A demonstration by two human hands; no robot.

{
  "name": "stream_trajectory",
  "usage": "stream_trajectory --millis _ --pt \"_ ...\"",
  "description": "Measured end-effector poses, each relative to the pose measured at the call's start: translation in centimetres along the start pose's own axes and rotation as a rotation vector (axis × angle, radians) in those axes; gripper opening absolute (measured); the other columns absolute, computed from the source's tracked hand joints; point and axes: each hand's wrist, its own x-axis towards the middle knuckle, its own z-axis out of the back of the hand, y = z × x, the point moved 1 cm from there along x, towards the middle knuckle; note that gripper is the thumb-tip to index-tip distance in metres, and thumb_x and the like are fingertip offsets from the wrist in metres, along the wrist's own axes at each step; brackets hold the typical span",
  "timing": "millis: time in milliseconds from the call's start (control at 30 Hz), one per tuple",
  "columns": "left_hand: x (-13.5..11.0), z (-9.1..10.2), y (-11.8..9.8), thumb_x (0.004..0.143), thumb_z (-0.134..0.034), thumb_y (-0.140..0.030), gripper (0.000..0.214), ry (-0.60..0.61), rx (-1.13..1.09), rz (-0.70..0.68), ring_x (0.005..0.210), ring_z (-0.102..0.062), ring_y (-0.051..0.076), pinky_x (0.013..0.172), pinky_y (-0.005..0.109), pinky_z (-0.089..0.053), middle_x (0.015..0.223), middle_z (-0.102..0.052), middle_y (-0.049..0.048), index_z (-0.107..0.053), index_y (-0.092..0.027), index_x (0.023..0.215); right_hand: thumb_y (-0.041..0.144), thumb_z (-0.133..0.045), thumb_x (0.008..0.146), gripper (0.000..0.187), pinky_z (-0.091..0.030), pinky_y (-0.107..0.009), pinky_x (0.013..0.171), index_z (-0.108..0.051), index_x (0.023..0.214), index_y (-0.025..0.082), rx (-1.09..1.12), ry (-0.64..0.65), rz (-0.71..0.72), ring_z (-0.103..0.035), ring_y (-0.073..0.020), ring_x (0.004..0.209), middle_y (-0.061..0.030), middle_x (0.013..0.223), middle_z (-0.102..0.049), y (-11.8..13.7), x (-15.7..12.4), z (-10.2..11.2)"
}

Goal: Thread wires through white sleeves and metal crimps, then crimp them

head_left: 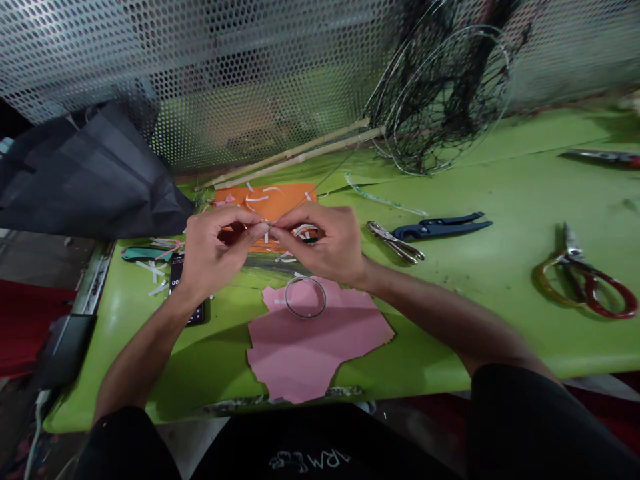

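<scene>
My left hand (pixel 213 250) and my right hand (pixel 327 243) meet fingertip to fingertip above an orange sheet (pixel 293 195). Both pinch a thin wire (pixel 330 175), which runs up and to the right from my fingers. The short piece between the fingertips is too small to make out clearly. Below my hands, a thin wire ring (pixel 325 298) lies on a cut piece of pink paper (pixel 315 353). White paper strips (pixel 257 199) are scattered over the orange sheet and beside my left hand.
On the green table (pixel 480 293) lie a silver clipper (pixel 395 241), dark blue pruning shears (pixel 435 227) and red-handled scissors (pixel 583 280). Behind are thin sticks (pixel 300 155) and tangled wire with black netting (pixel 450 100). Left are a phone (pixel 177 270), green-handled cutter (pixel 145 254) and black bag (pixel 95 177).
</scene>
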Motion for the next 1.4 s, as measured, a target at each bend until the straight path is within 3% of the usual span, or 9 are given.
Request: stream_trajectory --millis 300,567,633,733,833,933,1033,1200,1400 --pt "0.2 -0.1 -0.5 0.084 -0.08 -0.023 0.01 0.039 -0.053 0.039 0.059 -0.064 0.009 0.053 0.02 -0.047 0.073 -0.077 -0.0003 -0.077 -0.018 0.076 0.009 -0.064 0.095 0.011 -0.055 -0.023 0.06 -0.064 0.092 0.019 -0.312 0.082 0.427 -0.068 -0.0109 0.065 0.0013 0.075 -0.075 -0.8 0.0 0.7" --pt "0.1 -0.2 -0.4 0.084 -0.078 -0.024 0.01 0.171 -0.041 0.109 0.06 -0.065 0.011 0.054 0.022 -0.049 0.072 -0.076 0.0005 -0.078 -0.018 0.077 0.015 -0.056 0.102 0.017 -0.063 -0.029 0.073 -0.072 0.095 0.015 -0.783 0.325 1.144 -0.072 -0.0154 0.08 -0.0048 0.085 -0.077 -0.6 1.6 3.1" --pt "0.2 -0.3 -0.3 0.085 -0.077 -0.025 0.01 0.162 -0.005 0.084 0.059 -0.063 0.011 0.052 0.022 -0.047 0.071 -0.076 0.0005 -0.078 -0.018 0.078 0.017 -0.06 0.1 0.014 -0.064 -0.029 0.077 -0.074 0.095 0.016 -0.807 0.296 1.177 -0.073 -0.0161 0.085 -0.0048 0.09 -0.078 -1.0 1.8 3.5" --pt "0.2 -0.1 -0.3 0.087 -0.076 -0.023 0.008 0.043 0.11 -0.04 0.057 -0.06 0.01 0.052 0.023 -0.045 0.072 -0.075 0.0002 -0.077 -0.019 0.079 0.018 -0.066 0.096 0.008 -0.062 -0.028 0.071 -0.074 0.097 0.02 -0.634 0.139 0.981 -0.073 -0.0162 0.084 -0.0029 0.09 -0.078 -1.5 1.8 3.6" --pt "0.1 0.3 -0.3 0.089 -0.075 -0.023 0.007 -0.112 0.245 -0.169 0.061 -0.062 0.011 0.054 0.024 -0.046 0.078 -0.076 0.001 -0.077 -0.02 0.083 0.022 -0.075 0.091 0.004 -0.055 -0.027 0.061 -0.074 0.093 0.025 -0.38 -0.003 0.585 -0.068 -0.0128 0.066 0.0016 0.079 -0.077 -1.2 1.8 3.3" --pt "-0.1 0.5 -0.4 0.092 -0.072 -0.026 0.008 -0.191 0.359 -0.274 0.068 -0.067 0.013 0.059 0.026 -0.051 0.082 -0.077 0.0013 -0.077 -0.022 0.087 0.031 -0.071 0.095 0.019 -0.051 -0.023 0.054 -0.075 0.079 0.021 -0.078 0.127 -0.042 -0.061 -0.009 0.056 0.002 0.067 -0.073 -0.4 1.9 2.3" --pt "-0.4 0.3 -0.5 0.092 -0.071 -0.021 0.006 -0.202 0.394 -0.381 0.075 -0.071 0.014 0.068 0.027 -0.056 0.084 -0.078 0.0013 -0.076 -0.023 0.09 0.043 -0.08 0.087 0.026 -0.057 -0.021 0.056 -0.079 0.082 0.017 0.288 0.155 -0.413 -0.068 -0.0099 0.061 -0.0007 0.074 -0.077 -0.1 1.8 1.3" --pt "-0.6 -0.1 -0.3 0.09 -0.071 -0.011 0.015 -0.166 0.39 -0.462 0.082 -0.073 0.016 0.073 0.027 -0.058 0.089 -0.078 0.0023 -0.075 -0.023 0.098 0.036 -0.092 0.072 0.023 -0.064 -0.024 0.064 -0.08 0.08 0.018 0.555 0.098 -0.608 -0.071 -0.0114 0.064 0.0005 0.071 -0.076 -0.4 1.3 0.4" --pt "-0.7 0.1 -0.5 0.09 -0.069 -0.009 0.019 -0.145 0.405 -0.494 0.083 -0.074 0.016 0.074 0.028 -0.059 0.092 -0.078 0.0028 -0.075 -0.023 0.101 0.025 -0.09 0.075 0.015 -0.063 -0.023 0.063 -0.078 0.079 0.017 0.638 0.093 -0.643 -0.071 -0.0096 0.062 0.0017 0.07 -0.075 0.1 1.0 0.2"
